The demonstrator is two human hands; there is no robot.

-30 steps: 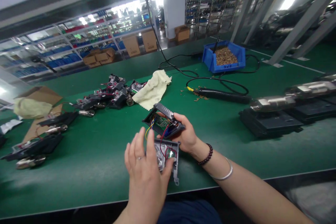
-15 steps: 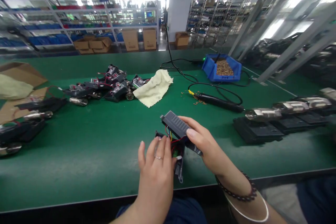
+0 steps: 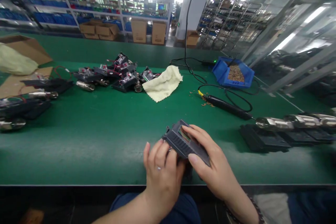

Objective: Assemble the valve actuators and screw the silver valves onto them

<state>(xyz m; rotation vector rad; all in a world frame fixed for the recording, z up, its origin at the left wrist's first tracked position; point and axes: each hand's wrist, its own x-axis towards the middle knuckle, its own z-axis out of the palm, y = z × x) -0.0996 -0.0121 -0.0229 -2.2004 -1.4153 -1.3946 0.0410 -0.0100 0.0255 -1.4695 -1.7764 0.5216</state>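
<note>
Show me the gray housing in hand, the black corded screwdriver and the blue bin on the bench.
Gray housing (image 3: 179, 143): head view, ribbed face.
Black corded screwdriver (image 3: 228, 106): head view, its handle.
Blue bin (image 3: 221, 72): head view, its side wall.

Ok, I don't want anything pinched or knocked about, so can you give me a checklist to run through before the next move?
1. Right hand has hold of the dark case: ok, fingers and thumb are on it.
2. Left hand clear of the case's edges: not ok, its fingertips are at the case's edge.
3. Wires inside the case unpinched: cannot tell, the inside is hidden.
4. Pale yellow cloth clear of both hands: ok, it lies beyond them.
5. Small metal pieces all in the blue bin: not ok, some loose pieces lie beside the black tool.
</note>
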